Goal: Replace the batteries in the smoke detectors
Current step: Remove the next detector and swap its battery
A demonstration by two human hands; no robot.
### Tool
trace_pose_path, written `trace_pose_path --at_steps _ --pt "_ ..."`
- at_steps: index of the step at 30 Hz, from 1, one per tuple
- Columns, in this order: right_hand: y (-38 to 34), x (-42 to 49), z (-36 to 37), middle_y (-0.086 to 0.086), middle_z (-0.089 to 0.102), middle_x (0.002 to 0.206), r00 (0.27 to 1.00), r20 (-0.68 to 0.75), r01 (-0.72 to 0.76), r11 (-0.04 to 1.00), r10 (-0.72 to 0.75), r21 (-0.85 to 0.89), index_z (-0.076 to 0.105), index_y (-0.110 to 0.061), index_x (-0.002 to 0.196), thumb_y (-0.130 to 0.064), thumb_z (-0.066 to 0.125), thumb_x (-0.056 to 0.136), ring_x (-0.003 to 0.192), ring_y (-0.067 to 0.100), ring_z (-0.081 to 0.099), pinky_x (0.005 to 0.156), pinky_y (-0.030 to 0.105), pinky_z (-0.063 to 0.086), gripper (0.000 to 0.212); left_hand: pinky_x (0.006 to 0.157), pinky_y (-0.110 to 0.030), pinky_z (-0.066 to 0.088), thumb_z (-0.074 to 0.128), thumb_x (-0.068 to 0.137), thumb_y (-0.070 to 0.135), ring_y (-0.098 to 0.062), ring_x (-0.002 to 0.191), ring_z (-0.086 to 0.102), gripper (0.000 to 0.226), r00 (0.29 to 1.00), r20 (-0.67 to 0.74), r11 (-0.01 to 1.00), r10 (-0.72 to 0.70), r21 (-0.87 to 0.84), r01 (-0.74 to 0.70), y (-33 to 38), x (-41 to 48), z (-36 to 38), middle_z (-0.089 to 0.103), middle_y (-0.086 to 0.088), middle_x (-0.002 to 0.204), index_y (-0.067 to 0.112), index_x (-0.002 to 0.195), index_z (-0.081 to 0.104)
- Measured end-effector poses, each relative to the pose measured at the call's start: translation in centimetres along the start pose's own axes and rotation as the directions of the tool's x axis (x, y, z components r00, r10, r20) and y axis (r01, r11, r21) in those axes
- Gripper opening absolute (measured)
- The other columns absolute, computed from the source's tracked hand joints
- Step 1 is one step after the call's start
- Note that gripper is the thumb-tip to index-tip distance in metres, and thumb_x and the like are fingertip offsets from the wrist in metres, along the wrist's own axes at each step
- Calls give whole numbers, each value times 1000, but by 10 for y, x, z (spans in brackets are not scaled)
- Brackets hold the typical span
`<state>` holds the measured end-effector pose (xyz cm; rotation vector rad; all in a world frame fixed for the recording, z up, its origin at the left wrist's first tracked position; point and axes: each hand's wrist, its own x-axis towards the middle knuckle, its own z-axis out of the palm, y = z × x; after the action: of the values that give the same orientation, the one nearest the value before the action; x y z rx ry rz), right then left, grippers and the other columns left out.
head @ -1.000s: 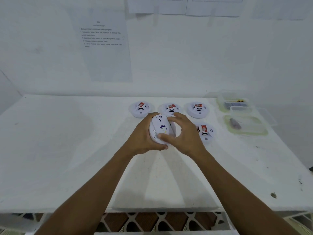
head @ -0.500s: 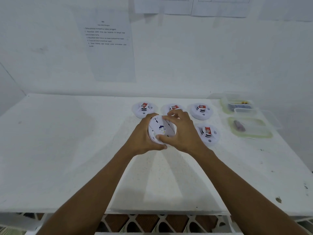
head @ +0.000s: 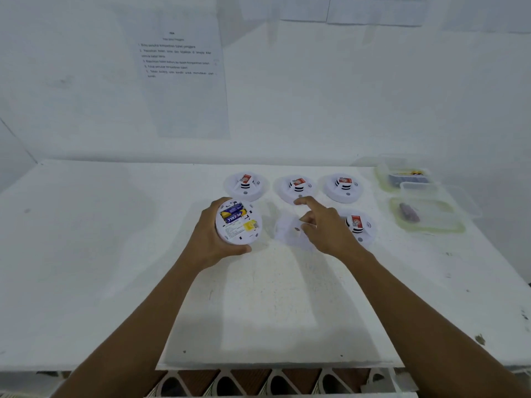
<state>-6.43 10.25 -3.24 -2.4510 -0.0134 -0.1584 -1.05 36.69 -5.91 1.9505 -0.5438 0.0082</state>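
The smoke detector (head: 238, 222) sits in the person's left hand (head: 209, 239), lifted off the counter (head: 115, 254) and tipped so its open back faces them. The fingers (head: 219, 201) curl over its top edge and the thumb wraps under the bottom, clamped on the rim. In the open bay lie blue and yellow batteries (head: 234, 214); the white lettering ends in "CELL", and the small print and yellow sticker below are too blurred to read.

The right hand (head: 324, 228) hovers just beside it, forearm reaching in from the lower right. Its index finger points forward, the others are loosely bent, and it grips nothing I can see. Beneath it a round white cover (head: 284, 228) lies flat on the counter.

Four more detectors (head: 343, 186) rest face up behind and to the right, each with a red label I cannot read. A printed sheet (head: 184, 81) hangs on the wall, its numbered lines illegible.
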Motion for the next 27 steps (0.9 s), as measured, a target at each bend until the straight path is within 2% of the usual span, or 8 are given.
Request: trace_pose_path --at_steps 4,7,10,12,18,22,25,27 --pt "0 12 12 6 71 100 997 62 -32 997 36 -69 48 -22 133 -3 47 94 80 20 66 63 33 56 43 100 -35 48 93 43 45 -9 120 54 104 1000 27 1000 -5 9 5 -1 2 -2 56 15 128 43 132 41" --pt "1 13 19 9 70 111 998 41 -53 995 57 -87 49 -23 132 -6 47 96 88 22 66 68 34 56 40 100 -39 49 95 44 35 -10 120 54 105 999 51 1000 16 7 -16 3 4 0 57 15 127 37 134 41" --pt "3 12 22 6 71 113 999 -20 -30 998 29 -58 54 -20 128 -6 54 95 98 19 67 79 34 57 36 100 -40 50 96 47 26 -11 120 55 105 997 72 1000 25 -4 -24 2 7 3 57 12 128 29 137 40" --pt "1 13 21 4 72 108 997 -76 5 1000 -4 7 58 -17 123 -6 58 93 93 14 66 81 30 54 32 100 -40 50 96 48 26 -11 121 54 106 996 88 1000 24 -7 -24 2 10 5 56 11 130 28 138 39" --pt "-23 11 14 -2 73 100 995 -98 -5 968 30 250 65 -19 114 -15 64 92 83 8 67 75 15 51 23 103 -28 47 93 50 34 -5 122 52 106 989 137 999 46 -25 -43 10 19 18 54 9 133 22 139 38" --pt "-31 9 12 0 73 102 996 -69 -31 949 55 313 65 -21 114 -19 68 90 78 7 68 70 22 56 24 101 -25 47 90 48 45 -9 123 52 108 986 161 998 48 -42 -42 13 23 25 54 8 134 22 140 37" --pt "-31 6 10 4 72 107 994 -44 -74 922 98 380 63 -20 117 -17 70 89 85 13 69 75 31 60 29 101 -20 46 91 51 40 -7 123 51 104 981 185 998 55 -40 -48 15 22 29 52 10 135 26 139 36" --pt "-33 4 8 0 70 111 994 -59 -71 936 97 346 62 -18 119 -17 70 89 91 13 67 79 30 59 32 104 -19 42 91 56 33 -3 124 49 99 973 221 998 60 -11 -59 16 20 32 48 15 135 32 136 34"
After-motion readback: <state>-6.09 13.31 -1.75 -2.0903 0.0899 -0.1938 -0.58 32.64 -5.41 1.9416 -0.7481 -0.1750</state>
